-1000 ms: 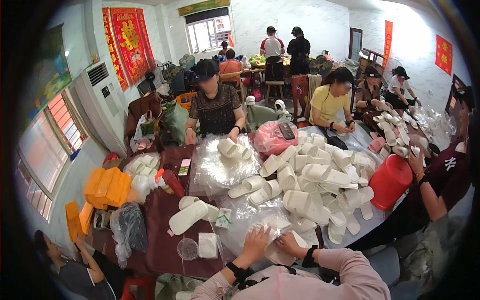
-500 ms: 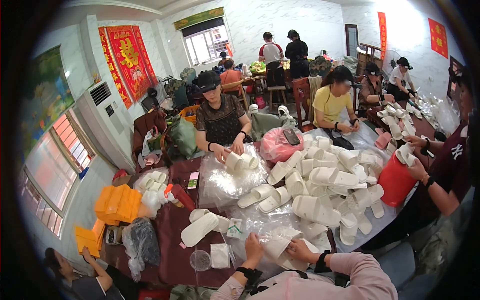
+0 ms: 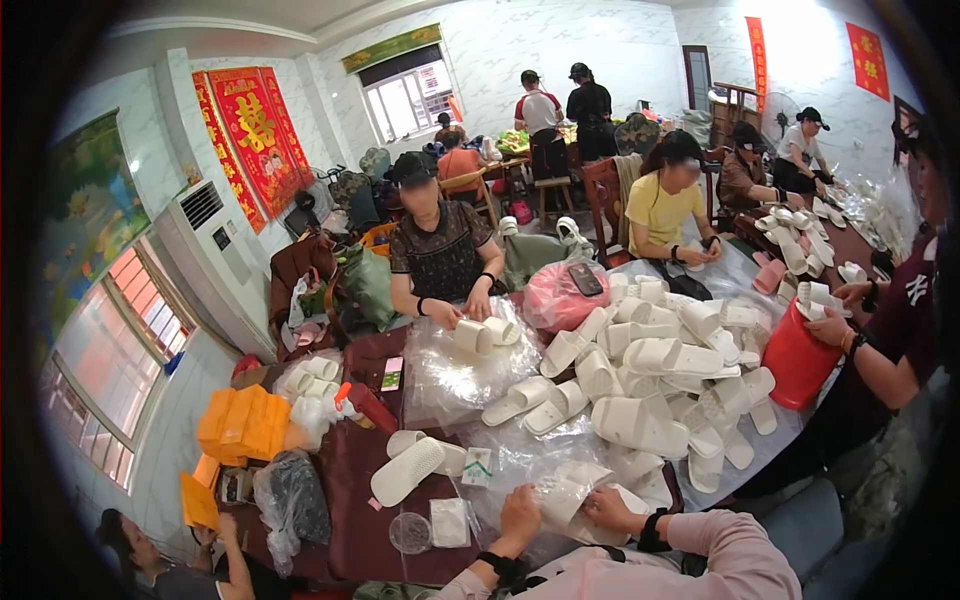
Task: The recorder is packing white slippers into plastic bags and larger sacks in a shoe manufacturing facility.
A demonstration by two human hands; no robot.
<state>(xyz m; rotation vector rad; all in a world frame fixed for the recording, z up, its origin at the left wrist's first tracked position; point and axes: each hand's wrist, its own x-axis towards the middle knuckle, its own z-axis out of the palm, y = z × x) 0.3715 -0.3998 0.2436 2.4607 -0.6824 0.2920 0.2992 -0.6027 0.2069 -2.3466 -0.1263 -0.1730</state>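
Close in front of me, a pair of white slippers [image 3: 572, 488] lies with a clear plastic bag [image 3: 535, 462] around or under it; the film makes the overlap hard to read. My left hand [image 3: 520, 514] is closed on the bag's edge, left of the pair. My right hand [image 3: 612, 511] grips the slippers from the right side, its fingertips partly hidden. Just beyond rises a big heap of loose white slippers [image 3: 660, 360]. Left of my hands lie another white pair [image 3: 408, 474], a small white card [image 3: 477, 466], a white packet [image 3: 450, 523] and a round clear dish [image 3: 409, 533].
Across the table a person handles white slippers [image 3: 474, 337] on a stack of clear bags [image 3: 440, 385]. Yellow boxes [image 3: 245, 420], a dark plastic bag [image 3: 290, 500] and a red bottle [image 3: 370, 408] stand left. At right, a co-worker holds slippers above a red bucket [image 3: 795, 355].
My view has shifted slightly. Both my hands stay at the slippers and bag, with only small movement. The person at lower left has moved a yellow piece, and the right co-worker's hands have shifted.
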